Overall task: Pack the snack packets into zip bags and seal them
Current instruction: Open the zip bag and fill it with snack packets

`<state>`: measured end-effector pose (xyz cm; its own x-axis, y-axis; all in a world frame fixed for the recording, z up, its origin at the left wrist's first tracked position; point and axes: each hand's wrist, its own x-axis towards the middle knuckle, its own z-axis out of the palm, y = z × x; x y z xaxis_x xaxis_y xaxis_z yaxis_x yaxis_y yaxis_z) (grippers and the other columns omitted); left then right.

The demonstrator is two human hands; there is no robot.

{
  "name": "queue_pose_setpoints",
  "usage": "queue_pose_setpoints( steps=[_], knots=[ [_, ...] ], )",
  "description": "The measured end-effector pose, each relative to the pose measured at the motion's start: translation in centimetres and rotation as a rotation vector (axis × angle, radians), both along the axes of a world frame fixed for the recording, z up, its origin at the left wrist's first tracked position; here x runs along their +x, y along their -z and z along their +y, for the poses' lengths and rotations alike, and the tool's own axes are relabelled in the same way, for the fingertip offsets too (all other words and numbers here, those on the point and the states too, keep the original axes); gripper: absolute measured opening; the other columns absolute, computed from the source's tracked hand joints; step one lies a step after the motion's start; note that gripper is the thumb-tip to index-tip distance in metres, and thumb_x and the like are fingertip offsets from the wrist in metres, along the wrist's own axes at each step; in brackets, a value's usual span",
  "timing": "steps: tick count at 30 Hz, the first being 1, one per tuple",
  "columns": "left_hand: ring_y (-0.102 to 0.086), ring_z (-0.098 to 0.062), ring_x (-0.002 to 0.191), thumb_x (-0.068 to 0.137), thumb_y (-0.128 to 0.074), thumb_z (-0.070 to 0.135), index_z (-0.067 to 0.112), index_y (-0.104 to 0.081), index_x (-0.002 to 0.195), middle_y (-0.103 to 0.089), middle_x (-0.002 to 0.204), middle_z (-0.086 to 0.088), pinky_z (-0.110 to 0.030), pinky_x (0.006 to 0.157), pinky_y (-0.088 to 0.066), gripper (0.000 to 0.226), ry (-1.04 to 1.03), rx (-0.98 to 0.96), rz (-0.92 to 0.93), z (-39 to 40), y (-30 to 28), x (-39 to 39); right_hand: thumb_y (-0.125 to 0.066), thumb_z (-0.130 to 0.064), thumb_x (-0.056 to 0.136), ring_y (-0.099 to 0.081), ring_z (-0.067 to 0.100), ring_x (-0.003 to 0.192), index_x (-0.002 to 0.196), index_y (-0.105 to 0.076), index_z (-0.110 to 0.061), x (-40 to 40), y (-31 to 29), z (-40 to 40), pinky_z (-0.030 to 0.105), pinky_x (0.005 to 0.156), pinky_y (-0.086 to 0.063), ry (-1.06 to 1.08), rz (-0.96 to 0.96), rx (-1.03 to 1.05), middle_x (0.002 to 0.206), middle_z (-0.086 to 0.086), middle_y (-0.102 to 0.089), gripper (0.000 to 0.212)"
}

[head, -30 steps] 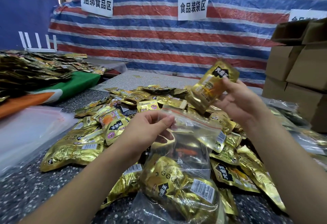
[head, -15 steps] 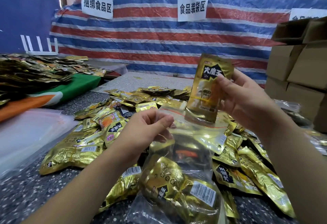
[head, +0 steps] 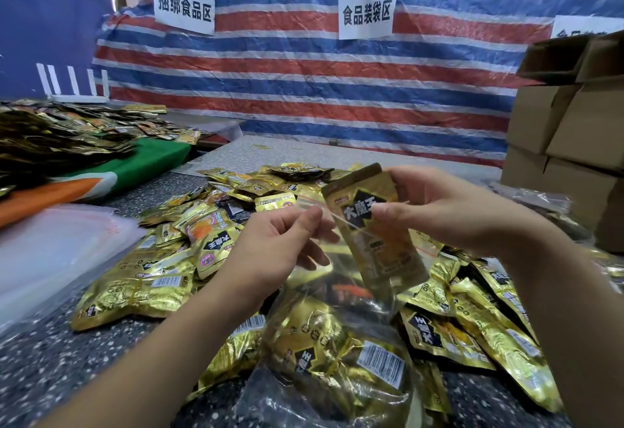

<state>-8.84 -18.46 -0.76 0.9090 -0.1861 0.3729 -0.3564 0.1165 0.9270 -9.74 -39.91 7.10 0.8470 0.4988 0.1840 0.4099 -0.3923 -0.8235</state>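
A gold snack packet (head: 374, 225), pinched in my right hand (head: 449, 211), enters the clear zip bag (head: 337, 343); my left hand (head: 280, 245) pinches its rim.

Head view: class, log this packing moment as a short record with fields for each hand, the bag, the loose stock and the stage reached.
left hand: pinches the zip bag's rim, holding the mouth open
right hand: holds a gold snack packet, lower end inside the mouth
zip bag: clear, unsealed, several packets inside
loose packets: heaped on the speckled table
stage: filling, not sealed
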Motion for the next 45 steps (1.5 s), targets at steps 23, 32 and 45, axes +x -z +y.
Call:
queue_pose_setpoints(
  steps=[23, 32, 45],
  knots=[
    [-0.066, -0.038, 0.072, 0.087, -0.052, 0.049, 0.010, -0.075, 0.081, -0.069, 0.074, -0.018, -0.058, 0.065, -0.055, 0.046, -0.177, 0.167, -0.200, -0.2, 0.2, -0.8, -0.068, -0.046, 0.089, -0.058, 0.000, 0.056, 0.078, -0.073, -0.022, -0.7, 0.6, 2.9, 0.016, 0.048, -0.042, 0.204, -0.270, -0.557, 0.065, -0.017, -0.067, 0.026],
    [-0.072, -0.017, 0.062, 0.095, -0.051, 0.034, 0.023, -0.077, 0.073, -0.075, 0.074, -0.006, -0.023, 0.051, -0.054, 0.036, -0.148, -0.093, -0.105, 0.1, -0.8, -1.4, -0.052, -0.067, 0.088, -0.062, 0.001, 0.076, 0.088, -0.074, -0.028, -2.6, -1.1, 2.8, 0.019, 0.061, -0.046, 0.055, -0.347, -0.556, 0.081, -0.012, -0.069, 0.045],
    [-0.074, -0.023, 0.075, 0.069, -0.066, 0.070, 0.028, -0.077, 0.093, -0.076, 0.093, -0.011, -0.033, 0.061, -0.059, 0.050, 0.182, -0.232, -0.032, 1.2, -2.2, -1.8, -0.068, -0.022, 0.088, -0.069, 0.013, 0.076, 0.087, -0.075, -0.010, -4.3, -2.8, 2.9, 0.031, 0.071, -0.054, -0.016, -0.614, -0.105, 0.079, 0.001, -0.074, 0.014]
  ],
)
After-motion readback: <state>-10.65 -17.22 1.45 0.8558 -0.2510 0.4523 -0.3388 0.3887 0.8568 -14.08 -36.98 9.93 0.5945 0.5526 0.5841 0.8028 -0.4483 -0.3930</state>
